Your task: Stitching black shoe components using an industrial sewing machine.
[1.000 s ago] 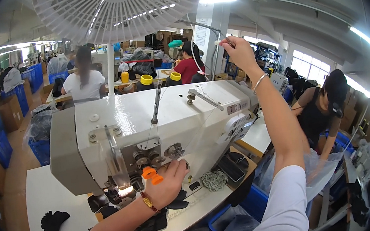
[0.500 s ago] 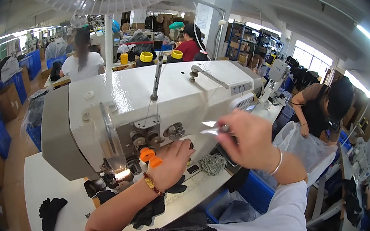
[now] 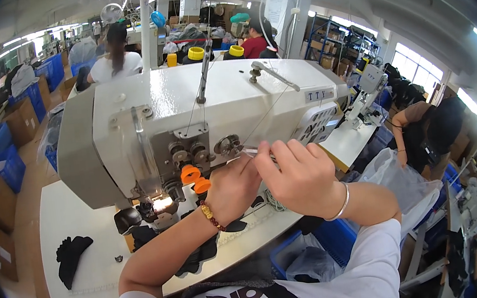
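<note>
My right hand (image 3: 298,177) is closed around small silver scissors (image 3: 249,150), whose blades show between my two hands. My left hand (image 3: 234,188) is pinched beside the blades. What its fingers hold is hidden by the hands. Both hands are in front of a white sewing machine (image 3: 215,107), just below its round metal thread tensioner (image 3: 227,145). Orange knobs (image 3: 190,174) stick out left of my left hand. The lit needle area (image 3: 162,205) lies lower left. Black fabric pieces (image 3: 195,258) lie under my left forearm.
Another black fabric piece (image 3: 73,261) lies on the left of the white table (image 3: 101,291). Grey thread (image 3: 273,201) sits behind my right wrist. A blue crate (image 3: 333,241) stands below the table's edge. One person (image 3: 427,132) bends over a plastic bag (image 3: 388,178) on the right.
My right hand has moved left and brought the scissors to my left fingers. My left hand has risen toward the tensioner. The scissors' spread blades now look closer together. The view has shifted slightly.
</note>
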Tool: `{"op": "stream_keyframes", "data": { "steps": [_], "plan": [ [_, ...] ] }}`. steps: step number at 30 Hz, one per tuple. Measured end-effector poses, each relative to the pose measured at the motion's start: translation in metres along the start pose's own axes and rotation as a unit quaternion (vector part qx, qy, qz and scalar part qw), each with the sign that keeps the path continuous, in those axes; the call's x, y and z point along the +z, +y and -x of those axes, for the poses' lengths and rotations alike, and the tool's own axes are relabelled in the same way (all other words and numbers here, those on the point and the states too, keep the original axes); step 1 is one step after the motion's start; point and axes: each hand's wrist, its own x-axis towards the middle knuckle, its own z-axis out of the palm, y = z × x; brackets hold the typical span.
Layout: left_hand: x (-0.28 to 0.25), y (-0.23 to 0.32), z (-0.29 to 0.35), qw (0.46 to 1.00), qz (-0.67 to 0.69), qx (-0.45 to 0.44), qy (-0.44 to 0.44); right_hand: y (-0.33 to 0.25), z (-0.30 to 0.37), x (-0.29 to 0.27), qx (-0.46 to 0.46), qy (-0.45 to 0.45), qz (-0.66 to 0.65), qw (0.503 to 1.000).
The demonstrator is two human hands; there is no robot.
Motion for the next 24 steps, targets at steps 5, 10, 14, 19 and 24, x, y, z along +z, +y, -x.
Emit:
{"op": "stream_keyframes", "data": {
  "steps": [5, 10, 14, 19, 24],
  "plan": [
    [-0.024, 0.011, 0.024, 0.989, 0.012, -0.016, -0.146, 0.003, 0.014, 0.013, 0.082, 0.012, -0.095, 0.992],
    [-0.059, 0.010, 0.070, 0.976, -0.047, -0.022, -0.212, -0.032, 0.051, 0.040, 0.243, -0.069, -0.411, 0.876],
    [-0.074, 0.001, 0.090, 0.973, -0.104, 0.004, -0.205, -0.097, 0.075, 0.075, 0.380, -0.127, -0.781, 0.479],
    [-0.103, 0.008, 0.103, 0.946, -0.178, -0.022, -0.270, -0.175, 0.082, 0.092, 0.442, -0.199, -0.871, 0.080],
    [-0.117, 0.009, 0.130, 0.952, -0.179, -0.161, -0.188, -0.209, 0.074, 0.080, 0.416, -0.064, -0.802, 0.424]
  ]
}}
